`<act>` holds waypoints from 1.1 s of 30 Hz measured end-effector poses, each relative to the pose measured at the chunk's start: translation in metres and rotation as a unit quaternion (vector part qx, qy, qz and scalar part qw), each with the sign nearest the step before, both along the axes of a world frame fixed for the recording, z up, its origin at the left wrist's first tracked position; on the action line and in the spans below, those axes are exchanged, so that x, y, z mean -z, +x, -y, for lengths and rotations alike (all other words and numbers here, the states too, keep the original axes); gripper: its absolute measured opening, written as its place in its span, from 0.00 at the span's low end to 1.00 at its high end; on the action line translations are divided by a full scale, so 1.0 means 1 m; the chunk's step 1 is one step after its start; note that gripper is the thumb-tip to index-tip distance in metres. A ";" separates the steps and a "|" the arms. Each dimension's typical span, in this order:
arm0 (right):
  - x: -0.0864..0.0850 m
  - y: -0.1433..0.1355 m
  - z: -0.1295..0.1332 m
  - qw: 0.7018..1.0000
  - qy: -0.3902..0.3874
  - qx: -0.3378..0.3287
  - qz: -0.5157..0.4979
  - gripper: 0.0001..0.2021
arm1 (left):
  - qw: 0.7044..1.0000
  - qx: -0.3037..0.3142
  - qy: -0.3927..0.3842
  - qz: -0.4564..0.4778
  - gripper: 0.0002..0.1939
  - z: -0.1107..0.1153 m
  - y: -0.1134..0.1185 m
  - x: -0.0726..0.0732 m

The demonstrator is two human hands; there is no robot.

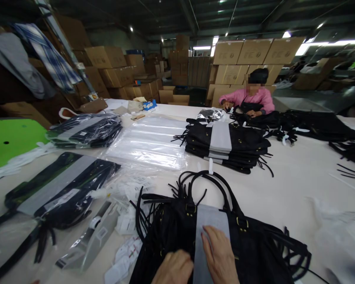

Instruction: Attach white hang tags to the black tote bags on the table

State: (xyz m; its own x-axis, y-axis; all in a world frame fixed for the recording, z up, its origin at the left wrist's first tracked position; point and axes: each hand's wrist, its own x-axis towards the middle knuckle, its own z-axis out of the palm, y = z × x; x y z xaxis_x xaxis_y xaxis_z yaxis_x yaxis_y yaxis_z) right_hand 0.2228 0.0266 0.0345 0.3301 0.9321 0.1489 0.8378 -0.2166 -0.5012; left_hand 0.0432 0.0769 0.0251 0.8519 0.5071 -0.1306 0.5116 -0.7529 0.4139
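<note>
A black handbag (171, 225) with two looped handles and fringe tassels lies on the table right in front of me. A grey strip (212, 217) runs down over its middle. My right hand (220, 256) rests on this strip, fingers stretched out and fairly flat. At the strip's left edge, my left hand (175, 268) touches the bag with its fingers curled in; it is slightly blurred, and whatever it pinches is hidden. A small white wrap (211, 166) sits around the handles at the top.
Behind the bag stands a stack of black bags (248, 144). Clear plastic sleeves (154, 142) lie left of it, with bagged black bags (85, 130) beyond. Loose white tags (121, 262) and a grey tape dispenser (97, 236) lie at left. A person in pink (264, 98) works across the table.
</note>
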 end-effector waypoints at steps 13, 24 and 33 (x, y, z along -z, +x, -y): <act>-0.004 0.035 -0.155 0.921 -0.245 0.074 -0.293 0.10 | 0.932 -0.089 0.350 0.006 0.27 -0.022 -0.005 0.046; 0.008 0.034 -0.161 0.951 -0.157 0.091 -0.252 0.07 | 0.931 -0.093 0.352 0.001 0.27 -0.024 -0.001 0.053; -0.023 0.067 0.089 0.974 0.005 0.222 -0.047 0.13 | 0.952 -0.097 0.267 0.116 0.29 -0.031 -0.003 0.072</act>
